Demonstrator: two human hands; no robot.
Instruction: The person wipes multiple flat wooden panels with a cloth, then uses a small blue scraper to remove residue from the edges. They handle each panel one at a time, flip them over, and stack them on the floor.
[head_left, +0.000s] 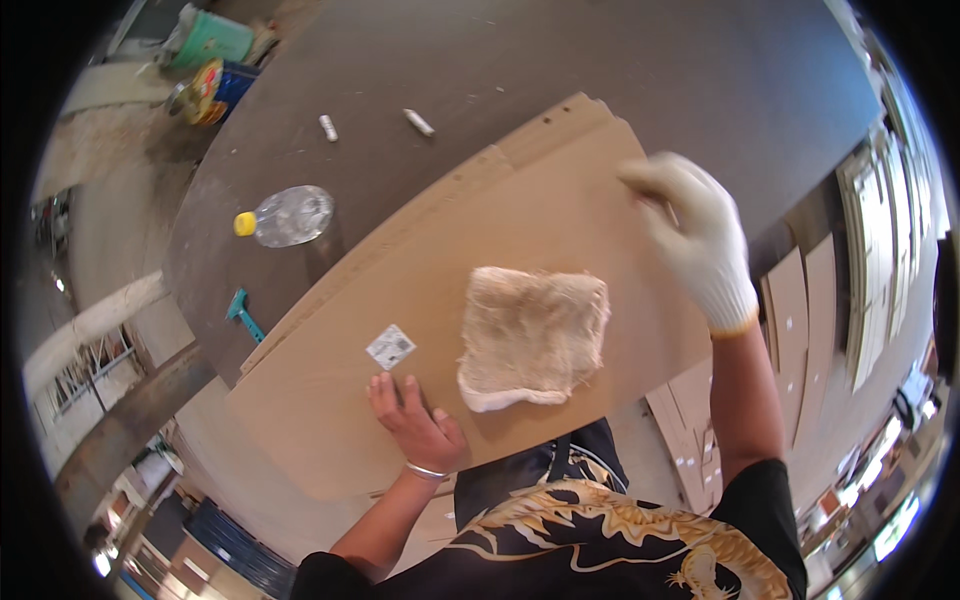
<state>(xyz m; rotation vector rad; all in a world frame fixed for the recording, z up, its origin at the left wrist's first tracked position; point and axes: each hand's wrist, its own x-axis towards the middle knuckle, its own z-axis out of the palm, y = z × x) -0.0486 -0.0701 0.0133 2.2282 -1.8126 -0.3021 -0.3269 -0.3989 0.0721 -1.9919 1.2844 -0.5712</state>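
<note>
A stack of flat brown boards (pixel 430 240) lies at a slant on the dark table, a small white label (pixel 390 346) on its top face. My left hand (pixel 415 422), bare with a silvery bracelet at the wrist, rests on the top board just below that label, fingers spread. A fluffy beige cloth (pixel 535 338) lies on the board between my hands. Over the board's right end is my right hand (pixel 695 220) in a white knit glove. Its fingers are curled together and slightly blurred; what they hold, if anything, is too small to make out.
On the dark table (pixel 590 50) lie a clear bottle (pixel 292 216) with a yellow cap, a teal-handled scraper-like tool (pixel 243 314) and two small white sticks (pixel 418 122). Long boards (pixel 790 330) lean at the right. A green bucket (pixel 215 40) stands beyond the table's far left.
</note>
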